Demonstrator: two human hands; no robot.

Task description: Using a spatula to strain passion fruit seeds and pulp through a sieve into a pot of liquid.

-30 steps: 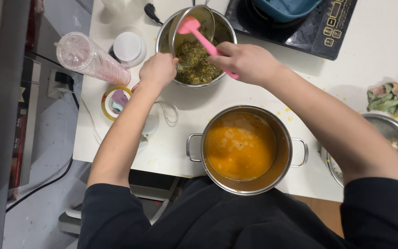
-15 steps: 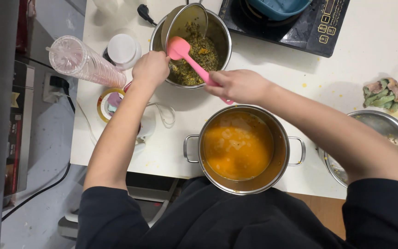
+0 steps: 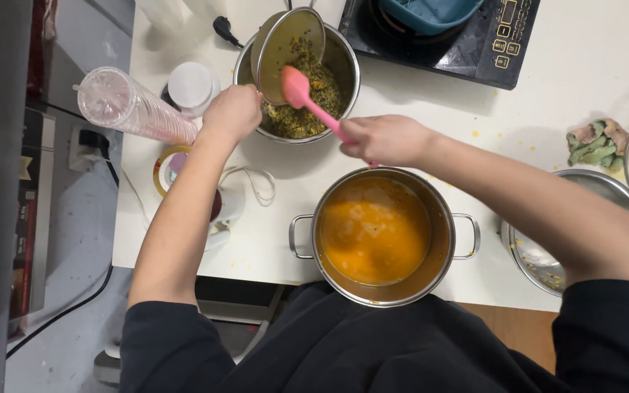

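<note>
Two hands are busy at the top middle of the frame; the left hand (image 3: 233, 110) is closed around the rim or handle of a small round steel strainer (image 3: 285, 45), tilted over a steel bowl holding a greenish-brown mash (image 3: 307, 109); the right hand (image 3: 387, 140) is wrapped tight on the handle of a pink silicone spatula (image 3: 301, 93), whose blade sits right at the strainer's lower edge above the mash; just below that, centre frame, there's a steel two-handled pot of orange liquid (image 3: 373, 231) on the white desk (image 3: 431, 94); a black induction hob (image 3: 489, 51) with a blue pot on it sits at the top right; a clear stack of plastic cups (image 3: 129, 105) lies on its side at the upper left; another steel bowl (image 3: 547, 262) is at the right edge, partly under the right forearm.
</note>
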